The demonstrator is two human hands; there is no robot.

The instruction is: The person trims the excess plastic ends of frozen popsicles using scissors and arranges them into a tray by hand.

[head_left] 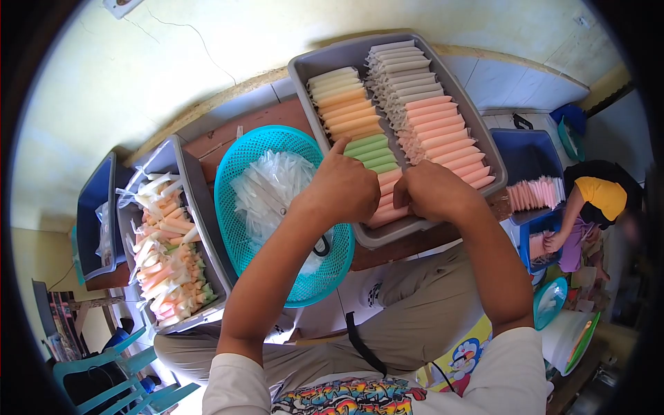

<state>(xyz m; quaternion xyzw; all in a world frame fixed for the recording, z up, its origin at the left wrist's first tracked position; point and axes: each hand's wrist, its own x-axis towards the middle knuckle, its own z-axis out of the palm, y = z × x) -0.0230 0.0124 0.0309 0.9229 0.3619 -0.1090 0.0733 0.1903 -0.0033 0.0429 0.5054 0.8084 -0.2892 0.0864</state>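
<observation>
In the head view, a grey tray (404, 243) holds two columns of filled plastic tubes that look like ice pops. The left column runs from cream to orange, green ice pops (369, 151) and pink ice pops (389, 216). White ice pops (408, 69) and more pink ones (443, 131) make up the right column. My left hand (346, 187) is closed over the near left column, its index finger stretched towards the green tubes. My right hand (437, 190) has curled fingers at the right ends of the near pink tubes. My palms hide most of the grip.
Left of the tray, a turquoise basket (225, 221) holds clear plastic bags (266, 183) and scissors (321, 245). A grey bin (207, 235) of jumbled ice pops (169, 256) stands further left. At right, another person (609, 197) reaches into a blue container (529, 225).
</observation>
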